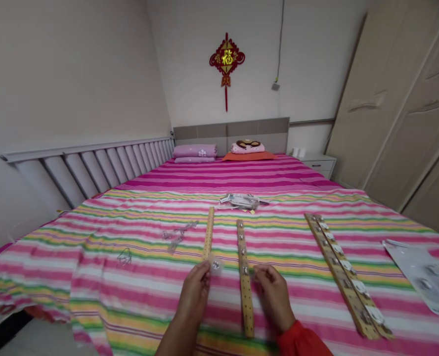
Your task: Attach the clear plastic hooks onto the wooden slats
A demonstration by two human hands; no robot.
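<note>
My left hand [196, 283] is closed in a pinch on a small clear plastic packet [216, 265] with a shiny metal piece inside. Just beyond it lies a pale wooden strip with rows of holes [209, 230]. A second holed wooden strip [246, 304] lies lengthwise between my hands, with several shiny metal pieces along its far half. At its right side, my right hand [274, 292] has thumb and fingertips pressed together. Whatever those fingertips may hold is too small to make out.
To the right lie two longer wooden strips [338, 267] bearing metal pieces and white discs. Past them is a clear packet [423, 277]. Small empty-looking plastic wrappers [178, 235] lie left, and a plastic bag [241, 200] lies farther back on the striped bedspread [138, 301].
</note>
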